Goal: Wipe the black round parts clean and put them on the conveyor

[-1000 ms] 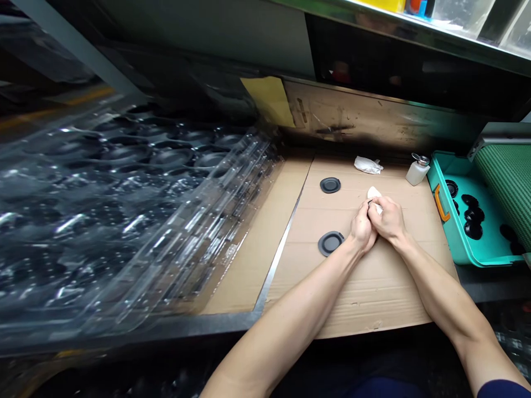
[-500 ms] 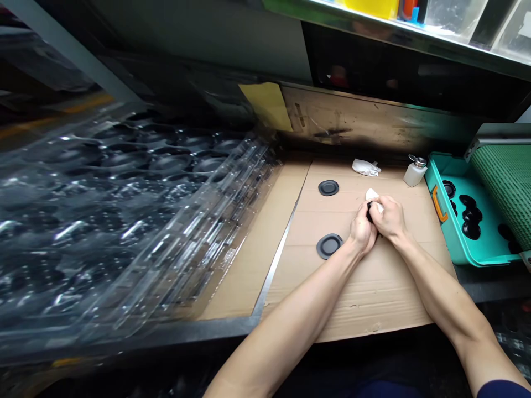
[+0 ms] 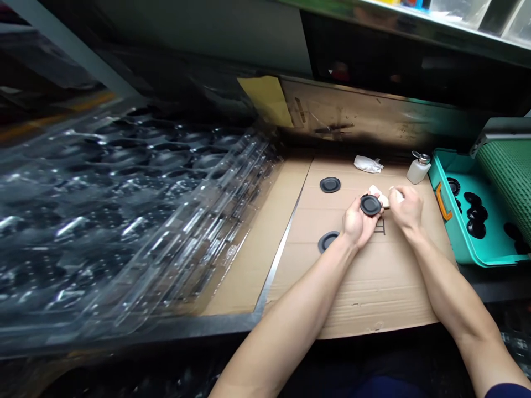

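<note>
My left hand point(image 3: 357, 222) holds a round black rubber disc point(image 3: 370, 204) by its edges, its face turned up over the cardboard sheet point(image 3: 373, 276). My right hand point(image 3: 407, 209) is just to its right, fingers pinched on a small white cloth point(image 3: 394, 194); a pale bit of cloth point(image 3: 376, 192) shows between the hands. Two more black discs lie on the cardboard: one farther back point(image 3: 330, 184), one point(image 3: 326, 241) partly hidden behind my left wrist.
A stack of clear plastic blister trays point(image 3: 124, 210) fills the left. A crumpled white wipe point(image 3: 367, 163) and a small white pump bottle point(image 3: 418, 168) sit at the back. A teal bin point(image 3: 464, 243) with several black discs stands right, beside a green ribbed belt point(image 3: 508, 177).
My hands were clasped together over the disc and cloth. They have parted: the left now shows the disc face up, and the right has drawn away to the right with the cloth.
</note>
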Demonstrator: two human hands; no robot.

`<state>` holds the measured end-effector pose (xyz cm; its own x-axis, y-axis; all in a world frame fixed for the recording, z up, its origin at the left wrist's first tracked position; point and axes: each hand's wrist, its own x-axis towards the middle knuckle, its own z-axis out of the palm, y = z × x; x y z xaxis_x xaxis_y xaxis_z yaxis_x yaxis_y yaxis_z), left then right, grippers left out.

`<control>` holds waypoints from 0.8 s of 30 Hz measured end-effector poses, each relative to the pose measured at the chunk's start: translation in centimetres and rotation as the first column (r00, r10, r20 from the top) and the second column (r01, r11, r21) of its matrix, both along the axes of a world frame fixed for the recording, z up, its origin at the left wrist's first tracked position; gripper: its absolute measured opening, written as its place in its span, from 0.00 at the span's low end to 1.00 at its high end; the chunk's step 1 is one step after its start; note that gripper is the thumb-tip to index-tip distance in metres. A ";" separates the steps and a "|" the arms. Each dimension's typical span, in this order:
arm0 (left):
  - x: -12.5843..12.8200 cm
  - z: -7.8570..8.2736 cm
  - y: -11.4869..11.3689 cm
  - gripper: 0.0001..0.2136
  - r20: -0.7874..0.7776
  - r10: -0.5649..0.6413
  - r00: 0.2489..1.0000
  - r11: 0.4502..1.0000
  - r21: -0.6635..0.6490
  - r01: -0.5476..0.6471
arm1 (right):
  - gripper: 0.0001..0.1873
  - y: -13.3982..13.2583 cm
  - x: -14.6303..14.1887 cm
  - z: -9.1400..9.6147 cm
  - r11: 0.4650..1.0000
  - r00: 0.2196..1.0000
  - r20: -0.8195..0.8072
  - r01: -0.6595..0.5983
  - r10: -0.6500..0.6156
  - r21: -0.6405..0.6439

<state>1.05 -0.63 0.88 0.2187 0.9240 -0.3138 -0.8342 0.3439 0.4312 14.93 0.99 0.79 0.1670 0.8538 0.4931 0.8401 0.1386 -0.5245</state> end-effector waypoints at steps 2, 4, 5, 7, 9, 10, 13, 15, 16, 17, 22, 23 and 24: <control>-0.9 0.6 0.2 0.16 0.042 -0.013 0.999 0.998 -0.058 0.016 | 0.15 0.2 1.9 0.2 0.997 0.997 0.018 0.081 -0.081 -0.011; -1.6 1.1 0.3 0.14 0.100 -0.018 0.995 0.994 -0.101 0.028 | 0.17 0.5 3.7 0.2 0.989 0.989 0.065 0.134 -0.131 -0.056; -1.9 1.3 0.3 0.14 0.121 -0.014 0.992 0.993 -0.115 0.028 | 0.17 0.6 4.4 0.2 0.985 0.985 0.090 0.155 -0.148 -0.074; -2.3 1.5 0.3 0.16 0.138 -0.018 0.990 0.992 -0.125 0.035 | 0.19 0.8 5.3 0.0 0.978 0.975 0.138 0.186 -0.172 -0.097; -2.5 1.6 0.2 0.18 0.128 -0.036 0.991 0.991 -0.124 0.052 | 0.19 1.0 5.8 -0.2 0.969 0.964 0.181 0.216 -0.193 -0.117; -2.6 1.6 0.2 0.19 0.123 -0.048 0.991 0.990 -0.123 0.063 | 0.20 1.0 5.9 -0.2 0.965 0.958 0.200 0.231 -0.203 -0.127; -2.6 1.7 0.1 0.21 0.130 -0.069 0.989 0.989 -0.121 0.085 | 0.19 0.9 5.8 -0.3 0.953 0.945 0.237 0.264 -0.225 -0.149; -2.6 1.8 0.0 0.21 0.138 -0.083 0.987 0.987 -0.124 0.100 | 0.19 0.8 5.7 -0.3 0.948 0.942 0.246 0.273 -0.229 -0.165; -2.6 1.8 -0.1 0.22 0.138 -0.088 0.986 0.987 -0.121 0.105 | 0.18 0.7 5.6 -0.2 0.944 0.941 0.248 0.278 -0.230 -0.177; -2.6 1.8 -0.1 0.22 0.136 -0.092 0.986 0.987 -0.115 0.108 | 0.18 0.7 5.6 -0.1 0.940 0.940 0.250 0.283 -0.232 -0.192; -2.8 1.8 -0.1 0.24 0.110 -0.132 0.985 0.987 -0.081 0.142 | 0.18 0.2 5.0 0.4 0.901 0.928 0.286 0.323 -0.240 -0.290; -2.9 1.8 -0.1 0.25 0.103 -0.147 0.984 0.985 -0.079 0.156 | 0.18 0.1 4.9 0.5 0.897 0.924 0.301 0.326 -0.235 -0.298; -3.0 1.8 -0.1 0.26 0.096 -0.163 0.982 0.982 -0.077 0.171 | 0.18 0.0 4.7 0.6 0.896 0.920 0.317 0.326 -0.229 -0.300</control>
